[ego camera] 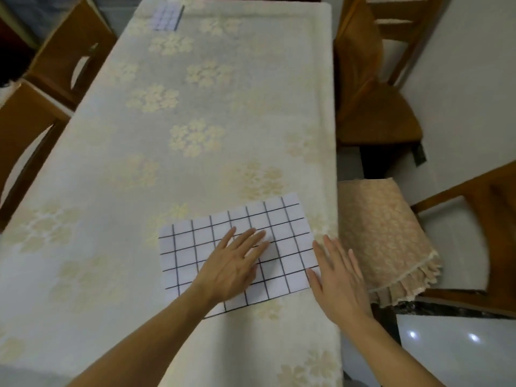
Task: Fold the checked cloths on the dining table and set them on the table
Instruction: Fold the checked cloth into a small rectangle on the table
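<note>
Near edge of the dining table point(92, 174), on its cream flowered tablecloth point(195, 113): a white checked cloth point(184, 258) with dark grid lines lies flat as a long rectangle, left hand point(233, 265) resting on its middle with fingers straight and spread, gripping nothing. Right hand point(339, 277) also flat and wide, fingers straight, at the cloth's right end, thumb side touching that edge, rest of the hand on the tablecloth. A second checked cloth, folded small point(167, 17), sits at the far left end of the table; wooden chairs point(374, 88) stand on both sides, the near right one with a fringed cushion point(382, 233); no brand, label or writing legible anywhere.
</note>
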The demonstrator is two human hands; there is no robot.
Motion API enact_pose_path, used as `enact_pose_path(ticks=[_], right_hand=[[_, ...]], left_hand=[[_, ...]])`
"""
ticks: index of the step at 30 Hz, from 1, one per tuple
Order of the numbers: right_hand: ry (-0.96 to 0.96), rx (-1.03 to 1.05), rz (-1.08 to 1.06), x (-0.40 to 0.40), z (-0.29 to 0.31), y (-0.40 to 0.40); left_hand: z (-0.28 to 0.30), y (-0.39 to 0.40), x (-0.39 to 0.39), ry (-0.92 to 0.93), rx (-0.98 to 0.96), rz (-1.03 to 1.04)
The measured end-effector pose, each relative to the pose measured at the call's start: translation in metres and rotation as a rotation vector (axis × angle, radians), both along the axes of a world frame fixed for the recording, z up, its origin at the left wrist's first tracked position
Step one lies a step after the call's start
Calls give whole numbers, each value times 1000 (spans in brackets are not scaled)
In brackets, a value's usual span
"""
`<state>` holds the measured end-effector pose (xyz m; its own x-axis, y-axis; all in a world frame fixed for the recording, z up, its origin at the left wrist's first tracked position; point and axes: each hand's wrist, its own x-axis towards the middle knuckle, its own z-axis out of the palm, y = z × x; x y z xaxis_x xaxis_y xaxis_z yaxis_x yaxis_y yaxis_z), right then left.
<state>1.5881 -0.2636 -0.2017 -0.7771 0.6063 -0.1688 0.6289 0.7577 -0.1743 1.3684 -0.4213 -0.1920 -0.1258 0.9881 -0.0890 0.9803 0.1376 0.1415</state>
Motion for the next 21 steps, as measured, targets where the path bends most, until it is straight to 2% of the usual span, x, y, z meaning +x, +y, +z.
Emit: enact_pose_path(ticks=[5,10,21], right_hand=[[-10,38,-34,5,1,1],[5,65,-30,0,-4,3],[157,65,-69,-3,-24,9]], left_hand=[[3,83,-8,77,-25,-305],[1,138,-17,116,-66,-500],[3,185,-17,171,-137,-678]])
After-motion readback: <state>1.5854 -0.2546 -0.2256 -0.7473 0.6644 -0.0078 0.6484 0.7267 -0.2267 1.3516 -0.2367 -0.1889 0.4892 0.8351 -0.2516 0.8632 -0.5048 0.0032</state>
